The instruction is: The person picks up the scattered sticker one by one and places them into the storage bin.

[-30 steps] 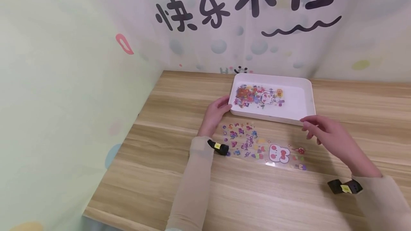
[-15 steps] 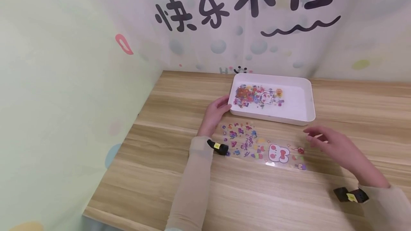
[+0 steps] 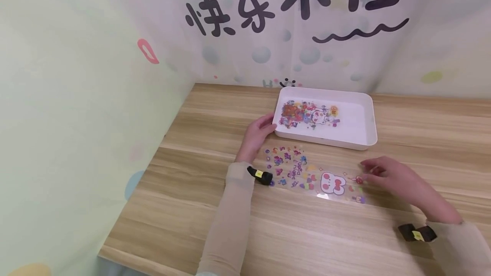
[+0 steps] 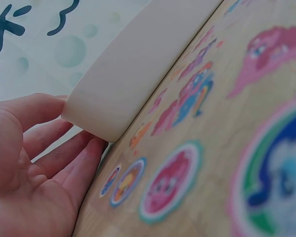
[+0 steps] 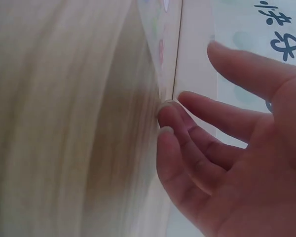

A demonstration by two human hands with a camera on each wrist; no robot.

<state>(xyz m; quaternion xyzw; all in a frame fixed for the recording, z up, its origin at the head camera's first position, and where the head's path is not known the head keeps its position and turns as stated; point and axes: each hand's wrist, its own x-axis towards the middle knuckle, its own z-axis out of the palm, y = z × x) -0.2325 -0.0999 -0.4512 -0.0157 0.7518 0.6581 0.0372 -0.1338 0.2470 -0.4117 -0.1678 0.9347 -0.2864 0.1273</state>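
Observation:
In the head view my left hand [image 3: 261, 133] holds the near left corner of a shallow white tray [image 3: 356, 118], thumb at the front and fingers along the end wall. The left wrist view shows the fingers meeting the tray wall [image 4: 123, 74] low by the table. Clear printed sticker sheets [image 3: 310, 116] lie inside. In front of the tray, one clear sticker sheet [image 3: 284, 167] lies flat, and beside it another bearing a white rabbit [image 3: 333, 183]. My right hand [image 3: 399, 178] hovers at this sheet's right end, fingers loosely bent, thumb apart; fingertips [image 5: 167, 131] are right by its corner.
The wood-grain table [image 3: 184, 208] meets a printed cloth backdrop [image 3: 245, 67] behind the tray. Another pale cloth [image 3: 76, 97] hangs along the table's left edge. Black straps with a yellow label sit at both wrists.
My right hand has left the tray's near right corner and moved toward me, down to the right end of the rabbit sticker sheet. The left hand and the tray have stayed put.

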